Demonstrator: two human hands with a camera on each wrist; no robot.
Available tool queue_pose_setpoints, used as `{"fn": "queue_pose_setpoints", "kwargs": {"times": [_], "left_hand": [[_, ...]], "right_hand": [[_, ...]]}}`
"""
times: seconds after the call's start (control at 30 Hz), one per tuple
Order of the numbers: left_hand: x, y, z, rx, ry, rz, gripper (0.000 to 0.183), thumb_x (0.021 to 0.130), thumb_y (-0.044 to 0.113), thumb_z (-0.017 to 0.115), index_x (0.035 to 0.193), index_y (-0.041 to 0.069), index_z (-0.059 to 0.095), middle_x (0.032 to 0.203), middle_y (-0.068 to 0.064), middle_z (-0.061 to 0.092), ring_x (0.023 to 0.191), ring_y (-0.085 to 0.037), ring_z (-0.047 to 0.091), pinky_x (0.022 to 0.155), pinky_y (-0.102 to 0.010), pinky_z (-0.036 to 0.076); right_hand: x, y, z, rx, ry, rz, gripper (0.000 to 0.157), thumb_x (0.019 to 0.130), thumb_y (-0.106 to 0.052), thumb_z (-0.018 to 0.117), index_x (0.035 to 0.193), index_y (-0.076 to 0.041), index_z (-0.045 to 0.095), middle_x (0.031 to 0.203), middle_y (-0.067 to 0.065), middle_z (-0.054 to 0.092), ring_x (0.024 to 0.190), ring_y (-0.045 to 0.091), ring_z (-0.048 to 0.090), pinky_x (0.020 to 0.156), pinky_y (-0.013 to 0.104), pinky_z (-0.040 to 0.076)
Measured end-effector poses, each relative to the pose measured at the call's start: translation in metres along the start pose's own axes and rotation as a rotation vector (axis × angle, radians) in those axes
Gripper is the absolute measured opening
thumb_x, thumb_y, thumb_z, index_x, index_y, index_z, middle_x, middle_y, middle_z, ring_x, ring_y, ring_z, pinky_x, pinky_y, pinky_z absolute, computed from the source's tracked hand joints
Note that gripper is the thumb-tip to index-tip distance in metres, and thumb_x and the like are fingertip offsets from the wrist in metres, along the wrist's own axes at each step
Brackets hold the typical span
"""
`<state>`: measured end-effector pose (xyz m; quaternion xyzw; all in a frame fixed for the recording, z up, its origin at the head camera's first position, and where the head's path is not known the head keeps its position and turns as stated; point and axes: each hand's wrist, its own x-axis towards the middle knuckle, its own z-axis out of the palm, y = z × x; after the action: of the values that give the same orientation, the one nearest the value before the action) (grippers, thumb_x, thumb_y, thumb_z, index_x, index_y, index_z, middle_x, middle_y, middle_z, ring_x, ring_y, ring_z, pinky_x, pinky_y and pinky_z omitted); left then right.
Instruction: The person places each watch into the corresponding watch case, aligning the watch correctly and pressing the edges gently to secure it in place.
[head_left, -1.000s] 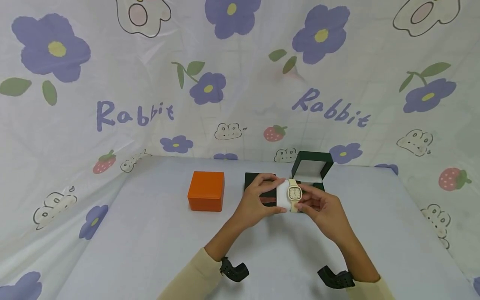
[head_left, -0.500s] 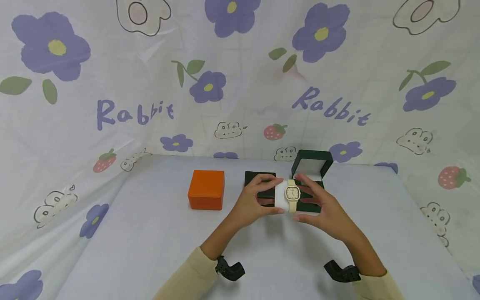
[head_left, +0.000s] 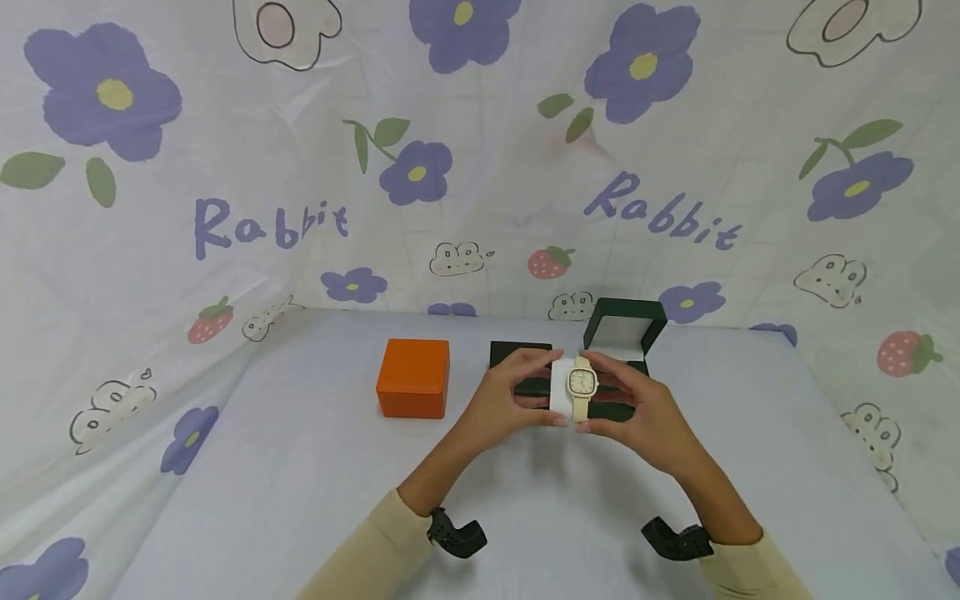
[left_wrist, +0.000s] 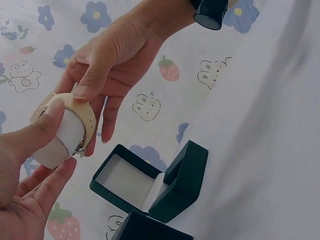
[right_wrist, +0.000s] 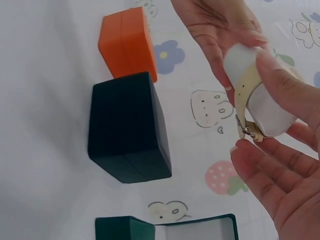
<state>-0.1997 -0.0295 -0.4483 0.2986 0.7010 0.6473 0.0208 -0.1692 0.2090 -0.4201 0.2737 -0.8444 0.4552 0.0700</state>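
A cream-strapped wristwatch (head_left: 582,382) with a squarish face encircles a white watch cushion (head_left: 560,388), held above the table. My left hand (head_left: 498,402) grips the cushion's left end between thumb and fingers. On the other side, my right hand (head_left: 651,417) holds the watch by its strap at top and bottom. The left wrist view shows the right thumb on the strap (left_wrist: 89,114). In the right wrist view the strap's buckle (right_wrist: 248,131) appears fastened. Behind the hands stands an open dark green watch box (head_left: 630,310), its pale-lined lid raised and its base partly hidden.
To the left an orange box (head_left: 412,377) sits closed on the white tabletop (head_left: 315,467). A closed dark green box (right_wrist: 122,122) stands between it and the open one, partly behind my left hand. A printed rabbit-and-flower cloth (head_left: 487,208) hangs at the back.
My right hand spread its fingers off the watch about half a second ago, and now its fingertips are back on the strap. The watch sits slightly further left; the boxes stay put.
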Motion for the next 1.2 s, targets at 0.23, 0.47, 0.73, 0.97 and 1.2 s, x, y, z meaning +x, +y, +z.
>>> {"fn": "queue_pose_setpoints", "kwargs": {"times": [0.23, 0.47, 0.73, 0.97, 1.2], "left_hand": [[-0.002, 0.001, -0.001, 0.034, -0.012, 0.019, 0.084, 0.075, 0.006, 0.090, 0.149, 0.023, 0.054, 0.143, 0.000, 0.048, 0.123, -0.022, 0.056, 0.085, -0.030, 0.060], [-0.003, -0.002, -0.002, 0.003, -0.010, 0.043, 0.084, 0.074, 0.005, 0.089, 0.148, 0.025, 0.055, 0.143, 0.002, 0.048, 0.125, -0.018, 0.055, 0.086, -0.033, 0.060], [-0.001, -0.002, -0.002, -0.002, -0.018, 0.034, 0.084, 0.075, 0.004, 0.089, 0.149, 0.024, 0.054, 0.143, 0.001, 0.047, 0.126, -0.020, 0.053, 0.085, -0.032, 0.061], [0.000, -0.004, 0.000, -0.023, -0.015, 0.032, 0.085, 0.074, 0.002, 0.089, 0.149, 0.020, 0.054, 0.142, 0.003, 0.047, 0.128, -0.018, 0.052, 0.086, -0.033, 0.060], [0.000, -0.005, 0.000, -0.028, -0.013, 0.048, 0.084, 0.073, 0.000, 0.088, 0.149, 0.016, 0.054, 0.143, 0.003, 0.047, 0.130, -0.016, 0.051, 0.086, -0.034, 0.061]], "right_hand": [[0.000, 0.001, 0.005, 0.018, 0.011, 0.001, 0.089, 0.075, -0.011, 0.091, 0.152, -0.020, 0.047, 0.145, 0.004, 0.056, 0.119, 0.018, 0.062, 0.096, 0.035, 0.057], [0.000, -0.002, 0.008, 0.094, 0.025, 0.051, 0.073, 0.088, -0.012, 0.081, 0.152, -0.018, 0.047, 0.143, 0.007, 0.056, 0.115, 0.028, 0.066, 0.089, 0.033, 0.059], [0.001, 0.000, 0.013, 0.186, 0.044, 0.038, 0.075, 0.085, -0.004, 0.082, 0.151, -0.016, 0.049, 0.144, 0.009, 0.053, 0.115, 0.024, 0.065, 0.093, 0.028, 0.057], [0.001, 0.002, 0.014, 0.215, 0.051, 0.037, 0.076, 0.083, -0.003, 0.084, 0.149, -0.019, 0.051, 0.144, 0.006, 0.053, 0.116, 0.015, 0.064, 0.096, 0.023, 0.054], [0.002, 0.001, 0.015, 0.229, 0.058, 0.037, 0.075, 0.082, -0.002, 0.084, 0.148, -0.019, 0.052, 0.142, 0.005, 0.055, 0.114, 0.018, 0.064, 0.094, 0.024, 0.055]]}}
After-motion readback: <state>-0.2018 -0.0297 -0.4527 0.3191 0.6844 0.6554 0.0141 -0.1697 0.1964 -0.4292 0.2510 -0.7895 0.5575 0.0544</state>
